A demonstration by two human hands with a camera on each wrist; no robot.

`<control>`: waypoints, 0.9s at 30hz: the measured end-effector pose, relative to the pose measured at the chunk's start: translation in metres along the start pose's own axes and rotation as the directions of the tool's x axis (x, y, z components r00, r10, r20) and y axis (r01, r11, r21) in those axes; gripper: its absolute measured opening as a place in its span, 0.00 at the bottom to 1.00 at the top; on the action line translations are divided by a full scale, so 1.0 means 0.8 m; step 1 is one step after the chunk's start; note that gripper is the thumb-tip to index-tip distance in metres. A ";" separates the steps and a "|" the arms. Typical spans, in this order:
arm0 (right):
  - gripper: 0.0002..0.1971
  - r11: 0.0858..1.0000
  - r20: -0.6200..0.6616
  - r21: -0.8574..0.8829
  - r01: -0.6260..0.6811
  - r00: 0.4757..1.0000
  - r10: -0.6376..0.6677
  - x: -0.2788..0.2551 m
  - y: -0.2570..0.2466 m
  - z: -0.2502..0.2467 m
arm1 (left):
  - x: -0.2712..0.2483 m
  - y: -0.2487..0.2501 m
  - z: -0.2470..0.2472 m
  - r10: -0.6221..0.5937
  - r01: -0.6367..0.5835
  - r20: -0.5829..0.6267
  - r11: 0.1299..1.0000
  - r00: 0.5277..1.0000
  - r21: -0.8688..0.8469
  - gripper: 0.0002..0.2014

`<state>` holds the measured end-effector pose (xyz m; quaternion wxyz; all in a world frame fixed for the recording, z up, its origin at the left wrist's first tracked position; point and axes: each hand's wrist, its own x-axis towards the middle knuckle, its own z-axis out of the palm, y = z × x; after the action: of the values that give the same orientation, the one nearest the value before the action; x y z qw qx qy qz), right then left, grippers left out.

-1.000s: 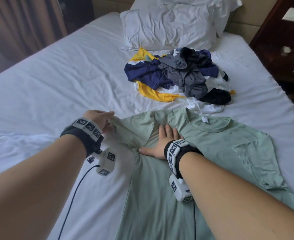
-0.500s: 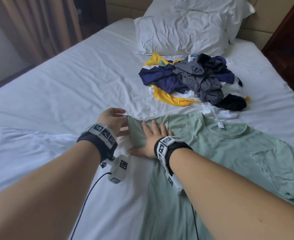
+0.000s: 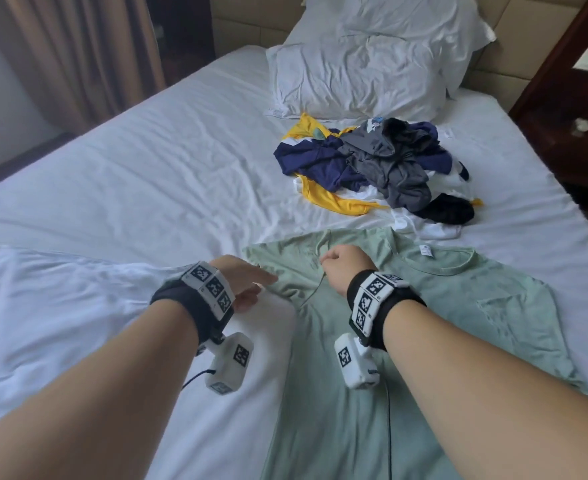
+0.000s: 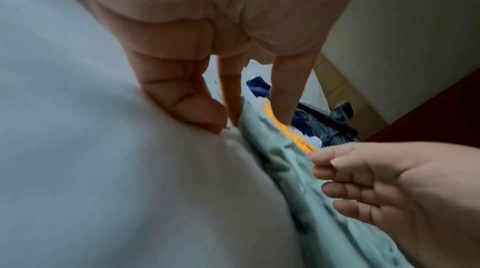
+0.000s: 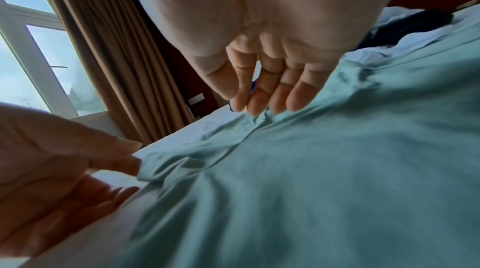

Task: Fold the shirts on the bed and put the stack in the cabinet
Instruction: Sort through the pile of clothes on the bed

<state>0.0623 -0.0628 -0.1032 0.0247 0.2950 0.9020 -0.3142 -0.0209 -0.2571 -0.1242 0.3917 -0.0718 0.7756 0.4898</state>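
Both forearms are bare, no sleeves showing. Each wrist wears a black band point(image 3: 181, 303) topped with white blocks printed with black square markers, and a white camera pod point(image 3: 228, 363) with a thin black cable hangs under each.

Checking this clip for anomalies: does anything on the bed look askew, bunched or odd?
Only the green shirt stands out: its left shoulder and sleeve are bunched and creased where the right hand pinches the fabric. The unfolded pile is just waiting its turn.
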 end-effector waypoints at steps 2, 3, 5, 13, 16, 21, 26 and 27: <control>0.12 1.000 0.067 0.014 -0.013 0.998 0.012 -0.012 0.008 0.003 | -0.007 0.000 0.012 0.083 -0.081 -0.022 0.996 0.996 0.047 0.13; 0.11 1.000 0.109 0.024 -0.008 0.994 0.005 -0.019 0.013 0.006 | -0.012 0.001 0.018 0.112 -0.110 -0.044 0.993 0.993 0.043 0.15; 0.16 1.000 0.180 0.006 0.029 0.983 -0.029 -0.027 0.016 0.013 | -0.020 0.001 0.025 0.160 -0.163 -0.056 0.985 0.985 -0.054 0.15; 0.29 0.979 0.273 -0.177 0.104 0.961 -0.053 -0.042 0.005 0.024 | -0.029 -0.005 0.031 0.206 -0.215 -0.070 0.863 0.976 -0.458 0.06; 0.30 0.965 0.295 -0.233 0.116 0.954 -0.044 -0.042 0.007 0.031 | -0.020 -0.009 0.027 0.194 -0.232 -0.161 0.935 0.968 -0.268 0.07; 0.31 0.968 0.273 -0.222 0.120 0.960 -0.056 -0.039 0.008 0.040 | -0.022 -0.012 0.022 0.137 -0.173 -0.205 0.971 0.969 -0.165 0.13; 0.29 0.972 0.269 -0.197 0.125 0.961 -0.069 -0.034 0.013 0.035 | -0.024 -0.003 0.017 0.128 -0.078 -0.235 0.974 0.964 0.213 0.23; 0.29 0.967 0.273 -0.215 0.137 0.959 -0.075 -0.035 0.014 0.036 | -0.021 -0.002 0.017 0.130 -0.079 -0.234 0.973 0.964 0.215 0.23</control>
<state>0.0873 -0.0869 -0.1257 0.1613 0.1967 0.9359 -0.2438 -0.0016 -0.2511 -0.1167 0.2711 -0.0504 0.8669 0.4153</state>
